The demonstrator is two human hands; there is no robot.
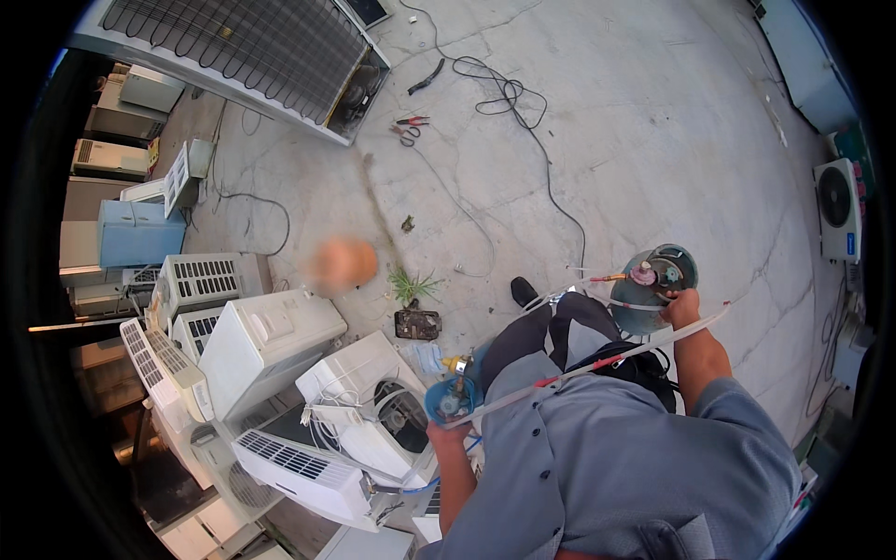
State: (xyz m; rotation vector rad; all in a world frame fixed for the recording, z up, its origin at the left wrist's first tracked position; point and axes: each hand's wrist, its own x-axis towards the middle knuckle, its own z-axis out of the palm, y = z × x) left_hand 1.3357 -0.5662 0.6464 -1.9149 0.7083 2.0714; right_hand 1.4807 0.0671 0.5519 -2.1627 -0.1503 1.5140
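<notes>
My right hand [684, 306] grips the collar of a dark green gas cylinder [635, 320], which stands beside my legs. A valve with a round gauge [643, 273] sits at its top. On the other side, my left hand [447, 435] is closed on the rim of a smaller blue gas cylinder [435, 401]; its fingers are partly hidden. A brass-coloured fitting [456, 364] shows at that cylinder's edge. Across my body runs a pale hose [644, 351] with red parts, stretching between the two sides.
Left of me, old air conditioners [299, 478] and white appliance casings [273, 341] are piled up. A refrigerator back [233, 56] lies at the upper left. On the concrete are pliers [412, 120], scissors [408, 135], a black cable [509, 91], an orange pot [355, 260] and a plant [409, 287].
</notes>
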